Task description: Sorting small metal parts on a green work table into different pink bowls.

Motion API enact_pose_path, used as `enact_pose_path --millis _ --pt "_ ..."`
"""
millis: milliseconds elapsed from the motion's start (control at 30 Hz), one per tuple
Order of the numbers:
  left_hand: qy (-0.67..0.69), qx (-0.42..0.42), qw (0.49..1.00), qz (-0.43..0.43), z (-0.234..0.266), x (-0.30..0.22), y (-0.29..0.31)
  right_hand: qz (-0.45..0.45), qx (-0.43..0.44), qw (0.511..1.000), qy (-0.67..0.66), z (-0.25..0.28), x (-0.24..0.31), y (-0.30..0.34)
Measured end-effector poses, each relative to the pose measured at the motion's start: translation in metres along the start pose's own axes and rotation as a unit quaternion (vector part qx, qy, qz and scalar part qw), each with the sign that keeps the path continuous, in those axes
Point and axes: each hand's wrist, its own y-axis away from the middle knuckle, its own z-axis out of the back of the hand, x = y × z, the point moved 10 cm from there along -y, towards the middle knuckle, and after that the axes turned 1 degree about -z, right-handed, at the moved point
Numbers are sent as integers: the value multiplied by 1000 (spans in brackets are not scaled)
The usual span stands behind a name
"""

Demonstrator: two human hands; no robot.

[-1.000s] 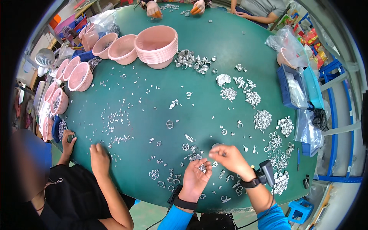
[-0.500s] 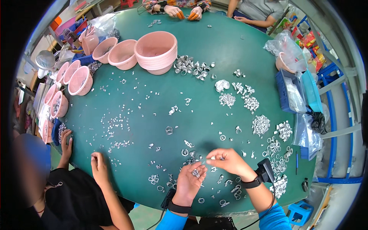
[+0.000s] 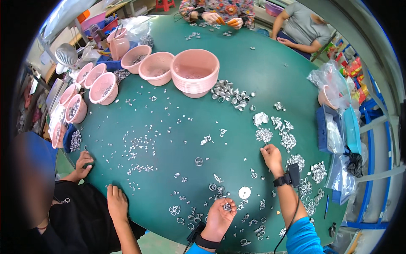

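Observation:
My left hand (image 3: 219, 219) is cupped, its fingers curled round several small silver metal pieces (image 3: 227, 207) in the palm. It hovers over the near part of the table, beside loose silver rings and ornaments. My right hand (image 3: 272, 161) is stretched forward, thumb and fingertips pinched together at the near edge of a pile of tiny silver pieces (image 3: 264, 135). Whatever is between those fingertips is too small to make out. A white round disc (image 3: 244, 193) lies between my hands. A silver four-petal ornament (image 3: 174, 210) rests left of my left hand.
Pink baskets (image 3: 195, 67) line the far left of the green table (image 3: 169, 114). Piles of silver rings (image 3: 311, 194) and parts lie at the right, near blue trays (image 3: 327, 129). A co-worker's hands (image 3: 117, 202) rest at the left edge; another co-worker's hands (image 3: 223, 19) work opposite.
My right hand has moved away from my left, forward to the pile of tiny pieces. My left fingers have curled in further. The white disc shows now. The whole view has shifted.

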Motion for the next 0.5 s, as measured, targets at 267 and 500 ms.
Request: enact_pose_path --millis 267,500 --pt "-20 -22 996 -89 -9 -36 -3 73 364 907 -199 -17 129 119" --pt "48 28 998 -37 7 -49 16 106 175 959 -195 -45 131 50"
